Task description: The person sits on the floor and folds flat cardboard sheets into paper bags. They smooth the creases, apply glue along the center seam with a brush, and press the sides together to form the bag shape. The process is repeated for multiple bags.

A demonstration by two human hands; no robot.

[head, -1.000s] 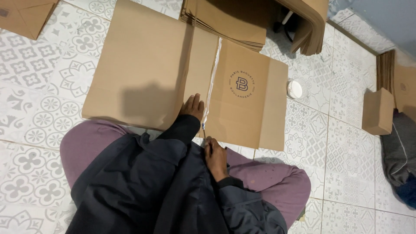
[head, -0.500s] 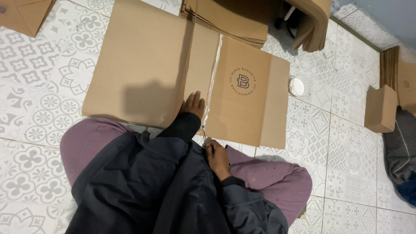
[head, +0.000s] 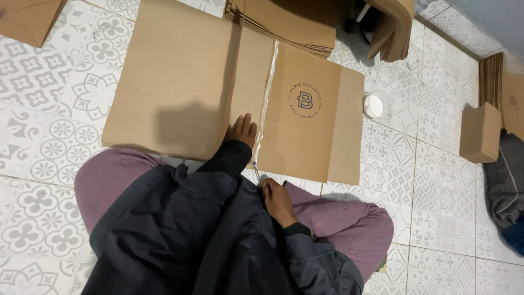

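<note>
right hand (head: pixel 277 199) nearest the camera, over the lap in purple trousers, fingers together pinching a thin tape strip (head: pixel 255 168) at the near edge of the flattened cardboard box (head: pixel 180 82). just beyond it, left hand (head: pixel 242 130) lies flat, fingers together, pressing the cardboard right beside the taped seam (head: pixel 267 93); seam runs away from both hands. box is flat on the tiled floor (head: pixel 49 136), nothing in it. right of the hands: small white round lid (head: pixel 373 106), then a small closed carton (head: pixel 480 133), contents hidden. beyond the hands: stack of flat cardboard sheets (head: pixel 284 22). far left, corner of another box (head: pixel 24 19).
</note>
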